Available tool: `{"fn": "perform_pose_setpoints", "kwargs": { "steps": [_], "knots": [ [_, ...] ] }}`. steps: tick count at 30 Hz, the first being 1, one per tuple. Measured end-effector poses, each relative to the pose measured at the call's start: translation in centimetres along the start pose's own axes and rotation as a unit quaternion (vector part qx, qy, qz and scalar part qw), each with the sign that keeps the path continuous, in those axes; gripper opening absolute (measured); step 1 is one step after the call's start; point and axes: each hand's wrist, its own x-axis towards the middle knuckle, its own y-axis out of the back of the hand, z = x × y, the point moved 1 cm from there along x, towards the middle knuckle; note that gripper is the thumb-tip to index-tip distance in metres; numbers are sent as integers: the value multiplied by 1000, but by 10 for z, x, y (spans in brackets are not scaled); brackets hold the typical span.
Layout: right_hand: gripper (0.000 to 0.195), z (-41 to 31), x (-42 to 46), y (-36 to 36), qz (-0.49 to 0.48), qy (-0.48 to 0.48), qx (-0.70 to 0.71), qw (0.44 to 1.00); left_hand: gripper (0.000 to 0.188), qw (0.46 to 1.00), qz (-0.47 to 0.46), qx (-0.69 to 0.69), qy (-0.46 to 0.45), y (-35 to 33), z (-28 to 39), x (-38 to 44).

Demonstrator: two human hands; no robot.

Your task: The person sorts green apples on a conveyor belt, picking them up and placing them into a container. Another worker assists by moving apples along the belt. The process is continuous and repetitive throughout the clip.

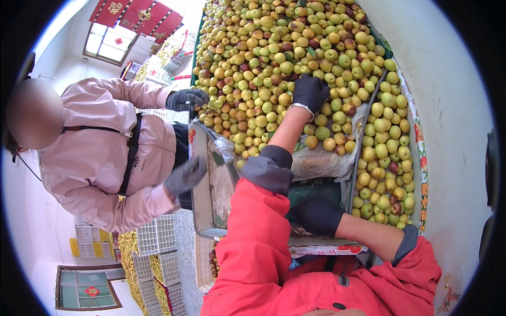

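Observation:
A large heap of yellow-green and reddish jujube-like fruits fills the top of the view. My left hand, in a black glove with a pale bracelet at the wrist, rests on the heap; its fingers are turned away, so any fruit in them is hidden. Lower down, my right hand, also gloved in black, is over a dark green tray area beside my left forearm; its fingers are blurred and dark. Between the two hands lies a plastic-wrapped pad at the heap's lower edge.
A side channel of similar fruits runs along the wall at the right, behind a dark divider. A co-worker in a pink jacket stands at the left, gloved hands near the heap and a metal-edged tray. Stacked crates stand lower left.

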Motion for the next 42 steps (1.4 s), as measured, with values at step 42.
{"fn": "perform_pose_setpoints", "kwargs": {
  "steps": [42],
  "knots": [
    [15, 4, -2, -3, -21, -5, 18, 1000, 62, 922, -368, 65, 98, 16, -39, 37]
  ]
}}
